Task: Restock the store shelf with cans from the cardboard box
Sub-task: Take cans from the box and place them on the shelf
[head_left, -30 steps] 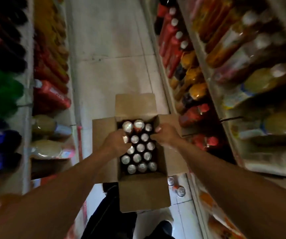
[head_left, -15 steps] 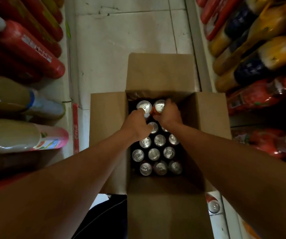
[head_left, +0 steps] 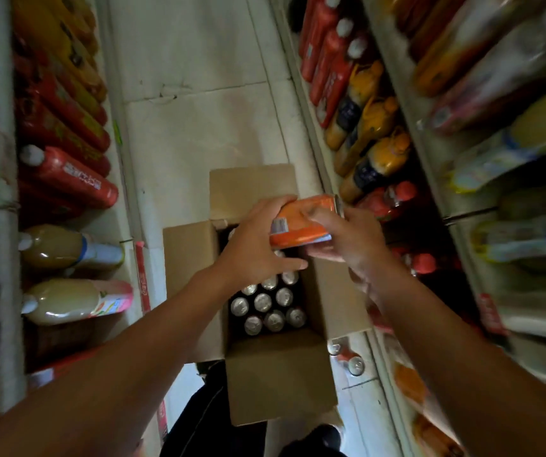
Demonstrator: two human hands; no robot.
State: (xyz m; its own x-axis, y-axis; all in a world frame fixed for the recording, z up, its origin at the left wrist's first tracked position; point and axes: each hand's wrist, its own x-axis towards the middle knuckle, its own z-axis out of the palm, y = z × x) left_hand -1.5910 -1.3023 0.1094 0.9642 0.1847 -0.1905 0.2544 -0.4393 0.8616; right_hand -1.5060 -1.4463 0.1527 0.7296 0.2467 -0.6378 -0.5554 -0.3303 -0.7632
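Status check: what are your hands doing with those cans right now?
Left hand and right hand hold orange cans above cardboard box. Nothing blocking.

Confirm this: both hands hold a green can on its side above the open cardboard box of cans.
Not quite. In the head view the can is orange, not green. The left hand and right hand do hold it on its side above the open cardboard box.

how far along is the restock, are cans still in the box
Early. Done: two cans stand on the low right shelf. In hand: an orange can, lifted over the cardboard box, in the grip of both left hand and right hand. Left: many silver-topped cans remain boxed.
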